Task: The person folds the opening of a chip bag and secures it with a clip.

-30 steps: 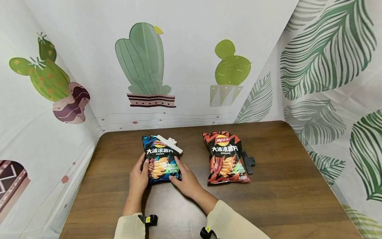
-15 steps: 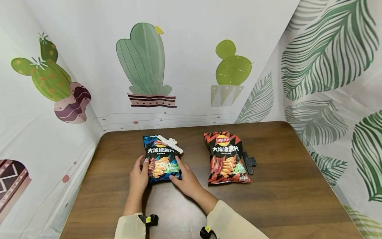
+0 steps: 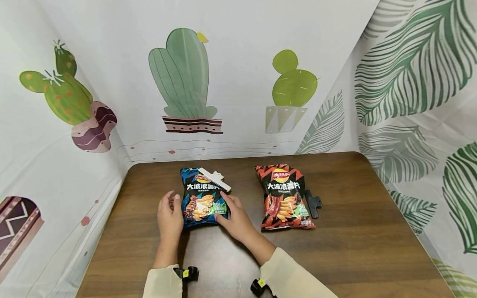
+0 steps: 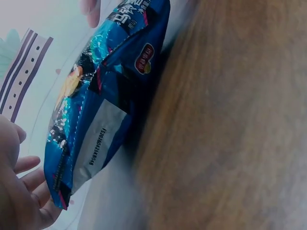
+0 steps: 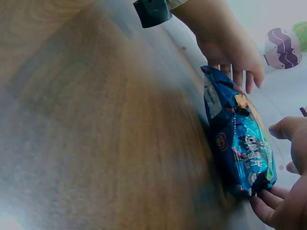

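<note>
A blue bag of potato chips [image 3: 197, 196] lies face up on the table, with a white bag clip [image 3: 215, 179] slanting across its upper right corner. The left hand [image 3: 170, 217] is at the bag's left side, fingers loosely bent; a slight gap shows between hand and bag in the head view. At the bag's right side is the right hand [image 3: 238, 217]. Its fingers touch the side edge in the right wrist view, while its thumb stands off the bag. The left wrist view shows the bag's lower end beside the left hand's fingers [image 4: 36, 182].
A red bag of potato chips [image 3: 281, 194] lies to the right, and a black bag clip [image 3: 314, 203] sits against its right edge. The wooden table [image 3: 354, 231] meets a printed cloth backdrop [image 3: 242, 82] behind and at the sides.
The left hand has drawn slightly left, away from the blue bag. The right hand has loosened a little at the bag's right side. The head view has shifted slightly.
</note>
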